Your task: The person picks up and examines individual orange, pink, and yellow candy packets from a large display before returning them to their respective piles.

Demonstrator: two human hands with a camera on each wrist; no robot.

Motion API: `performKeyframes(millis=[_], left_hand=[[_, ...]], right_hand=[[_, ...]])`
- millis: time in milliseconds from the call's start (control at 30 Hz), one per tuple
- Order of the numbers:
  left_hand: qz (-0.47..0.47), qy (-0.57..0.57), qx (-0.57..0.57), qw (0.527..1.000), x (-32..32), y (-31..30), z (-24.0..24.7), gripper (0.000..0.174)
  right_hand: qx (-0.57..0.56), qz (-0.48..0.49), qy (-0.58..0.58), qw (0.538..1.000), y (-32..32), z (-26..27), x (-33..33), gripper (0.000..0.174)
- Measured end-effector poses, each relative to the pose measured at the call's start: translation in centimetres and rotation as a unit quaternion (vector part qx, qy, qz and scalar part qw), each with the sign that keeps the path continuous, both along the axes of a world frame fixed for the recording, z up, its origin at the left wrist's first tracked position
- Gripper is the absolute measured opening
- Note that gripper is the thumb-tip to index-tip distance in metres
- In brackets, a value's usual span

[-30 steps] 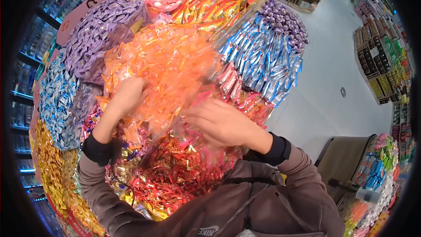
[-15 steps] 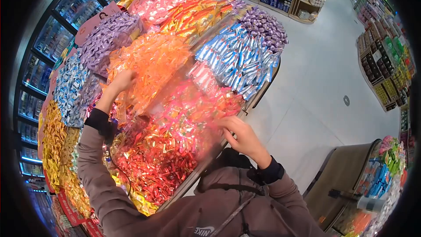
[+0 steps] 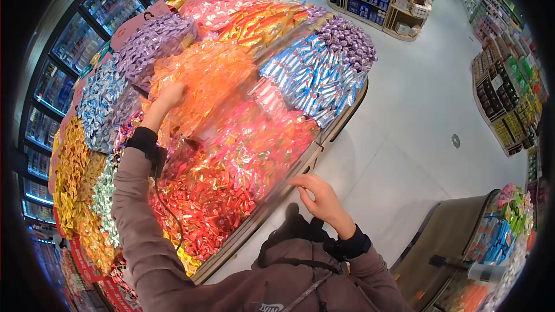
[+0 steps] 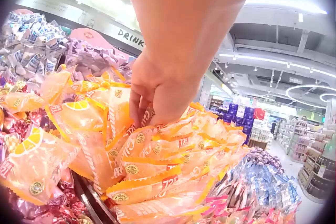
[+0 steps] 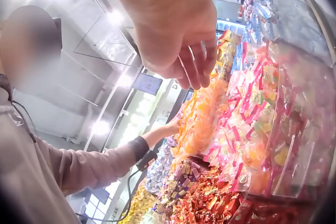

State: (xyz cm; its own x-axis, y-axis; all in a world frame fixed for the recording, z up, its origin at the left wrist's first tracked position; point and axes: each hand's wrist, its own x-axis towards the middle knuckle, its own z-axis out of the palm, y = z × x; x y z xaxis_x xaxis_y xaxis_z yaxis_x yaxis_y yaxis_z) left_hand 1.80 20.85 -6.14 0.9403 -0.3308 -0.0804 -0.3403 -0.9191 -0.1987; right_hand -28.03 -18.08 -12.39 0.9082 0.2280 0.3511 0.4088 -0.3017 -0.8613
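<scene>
Several orange-wrapped candies (image 3: 211,75) form a heap in the middle of the display. My left hand (image 3: 169,97) reaches into the heap's left side. In the left wrist view the fingers (image 4: 139,106) point down among the orange packets (image 4: 152,155), which hide the fingertips; I cannot tell if they pinch one. My right hand (image 3: 321,196) hangs past the display's front edge, its fingers loosely bent and holding nothing. Nearest to it are pink-wrapped candies (image 3: 283,138) behind a clear panel. Red-wrapped candies (image 3: 211,208) lie in front of the orange heap.
Blue-and-white sticks (image 3: 315,75) and purple round candies (image 3: 347,40) fill the far right corner. Purple packets (image 3: 153,46) and blue packets (image 3: 103,98) lie left. A wooden rim (image 3: 312,156) borders the display. Grey floor (image 3: 399,127) runs along it, with a brown-sided stand (image 3: 445,242) behind the right arm.
My right hand has left the candies and moved right, out over the display's edge. The left hand stays at the orange heap. The head view has shifted, showing more floor.
</scene>
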Motion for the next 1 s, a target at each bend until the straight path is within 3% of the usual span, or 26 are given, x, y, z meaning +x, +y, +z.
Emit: performKeyframes(millis=[233, 333, 467, 567, 600, 700, 767, 1000], left_hand=[[-0.056, 0.03, 0.01, 0.998, 0.1, 0.1, 0.8, 0.019], [-0.117, -0.002, -0.108, 0.987, -0.8, 0.2, 1.1, 0.017], [-0.09, -0.014, -0.188, 0.978, -1.0, 0.8, 1.6, 0.018], [-0.073, 0.089, -0.164, 0.98, -1.1, 1.3, 3.3, 0.02], [-0.116, 0.022, -0.229, 0.966, -1.4, 2.1, 3.4, 0.016], [-0.048, -0.079, -0.245, 0.965, -3.9, 2.4, 8.9, 0.016], [-0.049, -0.142, -0.255, 0.955, -3.1, 4.5, 10.0, 0.017], [-0.025, -0.206, -0.228, 0.951, 0.3, 5.2, 8.2, 0.022]], right_hand=[[0.02, -0.031, 0.019, 0.999, 4.2, -0.3, 1.4, 0.022], [0.003, -0.025, 0.03, 0.999, 6.6, -1.2, 2.3, 0.023], [0.002, -0.026, 0.039, 0.999, 9.5, -0.5, 2.9, 0.019], [-0.015, -0.015, 0.03, 0.999, 10.7, -0.9, 3.6, 0.023], [-0.02, -0.011, 0.032, 0.999, 10.9, -0.7, 3.8, 0.023], [-0.035, -0.001, 0.033, 0.999, 11.2, -0.2, 4.1, 0.024], [-0.038, 0.003, 0.026, 0.999, 11.3, 0.0, 4.5, 0.024], [-0.035, -0.007, 0.035, 0.999, 10.8, 0.2, 5.0, 0.023]])
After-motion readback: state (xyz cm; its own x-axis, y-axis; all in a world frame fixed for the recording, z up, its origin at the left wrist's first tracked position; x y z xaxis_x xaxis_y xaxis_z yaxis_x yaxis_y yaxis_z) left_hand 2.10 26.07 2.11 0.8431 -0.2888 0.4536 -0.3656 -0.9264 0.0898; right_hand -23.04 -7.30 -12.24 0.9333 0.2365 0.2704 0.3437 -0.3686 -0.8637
